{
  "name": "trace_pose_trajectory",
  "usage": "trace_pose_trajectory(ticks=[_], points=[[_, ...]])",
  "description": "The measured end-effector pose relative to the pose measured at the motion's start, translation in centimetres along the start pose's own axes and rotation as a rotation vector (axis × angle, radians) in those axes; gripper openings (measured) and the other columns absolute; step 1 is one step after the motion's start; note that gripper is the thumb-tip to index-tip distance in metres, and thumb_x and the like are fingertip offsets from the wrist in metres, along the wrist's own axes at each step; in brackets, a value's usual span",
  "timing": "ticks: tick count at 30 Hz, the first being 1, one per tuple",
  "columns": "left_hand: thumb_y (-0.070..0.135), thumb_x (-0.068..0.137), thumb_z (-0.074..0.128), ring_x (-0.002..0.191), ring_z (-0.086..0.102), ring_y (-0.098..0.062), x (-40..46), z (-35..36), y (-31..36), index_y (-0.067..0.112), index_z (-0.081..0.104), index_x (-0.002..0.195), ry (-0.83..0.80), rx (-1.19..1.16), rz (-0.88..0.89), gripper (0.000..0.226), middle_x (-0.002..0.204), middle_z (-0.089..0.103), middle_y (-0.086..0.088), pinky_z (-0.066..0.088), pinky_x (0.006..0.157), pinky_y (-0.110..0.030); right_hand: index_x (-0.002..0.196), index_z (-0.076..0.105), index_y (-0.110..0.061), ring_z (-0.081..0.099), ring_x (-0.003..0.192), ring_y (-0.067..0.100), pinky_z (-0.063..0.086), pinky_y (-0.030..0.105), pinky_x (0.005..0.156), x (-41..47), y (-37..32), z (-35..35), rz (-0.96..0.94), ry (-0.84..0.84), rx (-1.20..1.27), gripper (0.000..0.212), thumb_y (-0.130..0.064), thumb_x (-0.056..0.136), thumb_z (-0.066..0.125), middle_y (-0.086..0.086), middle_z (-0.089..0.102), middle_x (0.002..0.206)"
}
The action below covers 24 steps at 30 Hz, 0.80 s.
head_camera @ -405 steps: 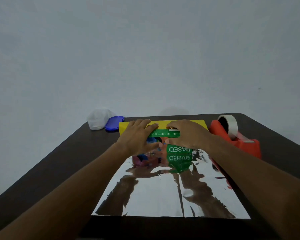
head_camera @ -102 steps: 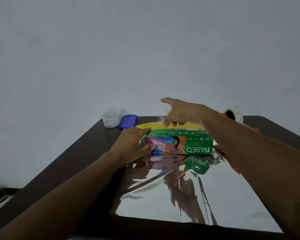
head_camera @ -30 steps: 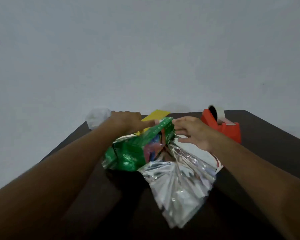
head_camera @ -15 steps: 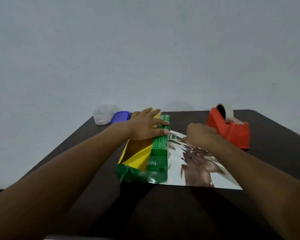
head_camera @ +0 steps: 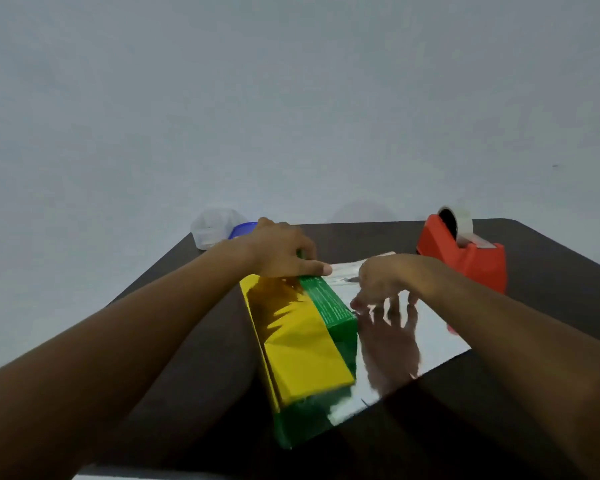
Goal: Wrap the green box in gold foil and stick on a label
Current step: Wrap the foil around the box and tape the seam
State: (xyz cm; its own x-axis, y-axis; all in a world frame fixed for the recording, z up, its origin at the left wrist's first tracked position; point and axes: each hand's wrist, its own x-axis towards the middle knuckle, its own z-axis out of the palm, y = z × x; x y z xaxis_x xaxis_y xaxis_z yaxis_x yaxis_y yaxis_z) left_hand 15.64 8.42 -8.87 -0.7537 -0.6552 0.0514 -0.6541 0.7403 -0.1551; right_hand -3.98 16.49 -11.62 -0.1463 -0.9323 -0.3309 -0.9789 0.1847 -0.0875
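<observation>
Left hand (head_camera: 284, 249) hiding green box's (head_camera: 329, 303) far end, right hand (head_camera: 385, 282) blurred

Box (head_camera: 329, 306) on foil (head_camera: 395, 341), dispenser (head_camera: 465, 258) right.

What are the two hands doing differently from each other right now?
The left hand rests on the green box's far end, fingers curled over it; the right hand spreads over the silver foil sheet, holding nothing. The left is sharp, the right blurred. Both are bare.

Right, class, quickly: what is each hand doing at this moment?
Left hand: fingers curled over the far end of the green box, holding it down.
Right hand: open, holding nothing, fingers spread just above the foil sheet.
</observation>
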Motion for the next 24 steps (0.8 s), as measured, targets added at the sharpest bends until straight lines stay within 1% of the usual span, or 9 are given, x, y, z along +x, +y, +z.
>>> trace_pose_trajectory(ticks=[3,6,10,13,14,16,18,21,24], points=[[0.070,0.091,0.052,0.075,0.063,-0.011,0.1,-1.4,0.7,0.028,0.069,0.073,0.026,-0.186,-0.040,0.048,0.075,0.069,0.007,0.045,0.078,-0.032,0.120,0.068,-0.011,0.072,0.099,0.025,0.052,0.027,0.061,0.5,0.3,0.1,-0.070,-0.012,-0.001,0.042,-0.041,0.090,0.072,0.005,0.074,0.114],[0.049,0.095,0.063,0.078,0.072,-0.020,0.6,-1.5,-0.4,0.021,0.075,0.088,-0.068,-0.308,-0.101,0.032,0.081,0.075,0.001,0.055,0.076,-0.029,0.137,0.056,-0.015,0.064,0.111,0.026,0.055,0.035,0.090,0.7,0.5,-0.2,-0.156,0.031,0.001,0.060,-0.037,0.086,0.078,0.003,0.061,0.131],[0.027,0.101,0.060,0.109,0.068,-0.025,0.9,0.3,-1.6,0.015,0.068,0.128,-0.387,-0.218,-0.152,0.030,0.121,0.071,-0.005,0.052,0.100,-0.037,0.134,0.060,-0.017,0.067,0.105,0.024,0.055,0.033,0.086,1.2,1.0,-0.2,-0.222,-0.010,0.051,0.046,-0.016,0.090,0.072,0.004,0.060,0.135],[0.029,0.100,0.061,0.111,0.066,-0.026,1.2,1.9,-1.8,0.011,0.065,0.131,-0.492,-0.075,-0.201,0.036,0.128,0.068,-0.011,0.052,0.082,-0.028,0.137,0.059,-0.018,0.058,0.122,0.024,0.051,0.039,0.101,1.6,1.6,-0.9,-0.238,0.031,0.133,0.051,-0.021,0.089,0.075,0.004,0.054,0.145],[0.038,0.099,0.061,0.107,0.066,-0.025,1.3,2.1,-1.9,0.010,0.068,0.126,-0.480,-0.050,-0.201,0.039,0.125,0.069,-0.011,0.051,0.079,-0.028,0.131,0.062,-0.017,0.061,0.116,0.023,0.054,0.038,0.095,1.6,1.8,-1.4,-0.226,0.041,0.194,0.044,-0.025,0.090,0.075,0.006,0.059,0.139],[0.050,0.098,0.059,0.118,0.062,-0.025,1.4,2.1,-2.1,0.011,0.066,0.129,-0.399,-0.048,-0.148,0.051,0.130,0.066,-0.008,0.048,0.095,-0.034,0.109,0.067,-0.011,0.061,0.085,0.018,0.055,0.028,0.070,1.6,2.0,-2.0,-0.164,-0.005,0.297,0.026,-0.031,0.093,0.072,0.009,0.068,0.110],[0.043,0.096,0.065,0.129,0.054,-0.021,1.3,2.0,-1.6,0.017,0.061,0.137,-0.286,-0.138,-0.074,0.050,0.139,0.061,-0.002,0.042,0.104,-0.032,0.093,0.065,-0.010,0.051,0.065,0.016,0.045,0.024,0.055,1.8,2.0,-2.0,-0.049,-0.145,0.293,0.022,-0.032,0.096,0.068,0.006,0.062,0.084],[0.016,0.101,0.058,0.125,0.057,-0.022,2.0,2.3,-0.7,0.014,0.062,0.137,-0.389,-0.280,0.029,0.035,0.138,0.061,-0.006,0.043,0.105,-0.031,0.085,0.061,-0.011,0.047,0.059,0.014,0.046,0.023,0.053,2.7,2.0,-0.5,0.031,-0.234,0.300,0.023,-0.029,0.100,0.062,0.002,0.053,0.074],[0.009,0.104,0.048,0.126,0.057,-0.025,2.1,1.8,-0.5,0.017,0.061,0.137,-0.528,-0.326,-0.030,0.037,0.140,0.059,-0.006,0.047,0.109,-0.043,0.094,0.060,-0.008,0.045,0.062,0.014,0.045,0.025,0.057,3.4,2.1,-0.5,-0.035,-0.170,0.347,0.022,-0.027,0.103,0.056,0.004,0.053,0.079]])
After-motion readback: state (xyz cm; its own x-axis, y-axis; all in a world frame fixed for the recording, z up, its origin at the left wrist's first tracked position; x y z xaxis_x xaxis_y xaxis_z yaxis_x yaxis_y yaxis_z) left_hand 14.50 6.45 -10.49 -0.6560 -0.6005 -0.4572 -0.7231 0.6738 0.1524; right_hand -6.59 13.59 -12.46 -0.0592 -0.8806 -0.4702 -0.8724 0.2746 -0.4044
